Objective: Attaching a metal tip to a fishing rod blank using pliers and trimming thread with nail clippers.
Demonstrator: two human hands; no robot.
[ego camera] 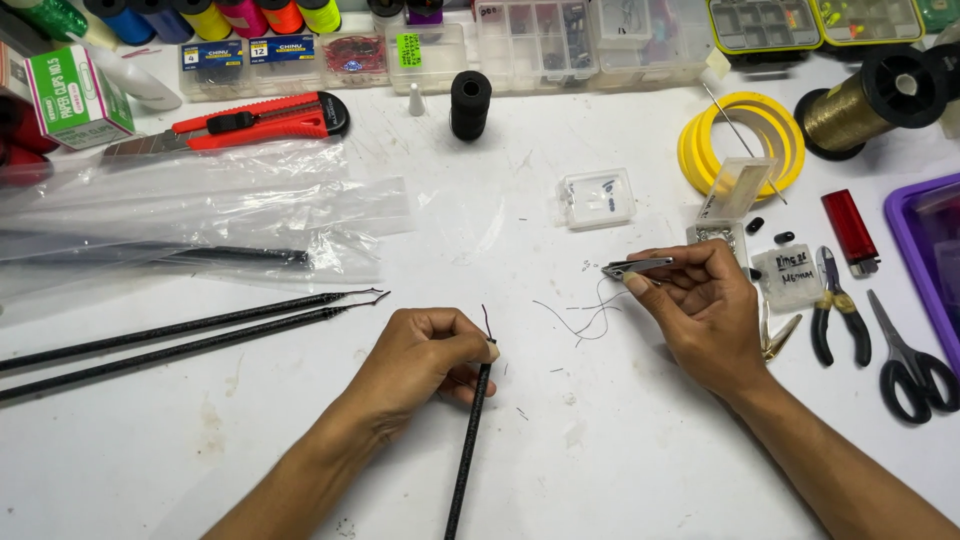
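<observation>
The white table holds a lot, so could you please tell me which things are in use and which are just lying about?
In use:
left hand gripping black rod
right hand holding metal clippers

Lying about:
red box cutter
scissors
pliers
red lighter
yellow tape rolls

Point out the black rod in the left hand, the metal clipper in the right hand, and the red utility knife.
Black rod (467,450): head view, mid shaft below the left hand (425,355).
Metal clipper (630,267): head view, jaw end past the right hand (705,305).
Red utility knife (265,120): head view, middle of the handle.
</observation>
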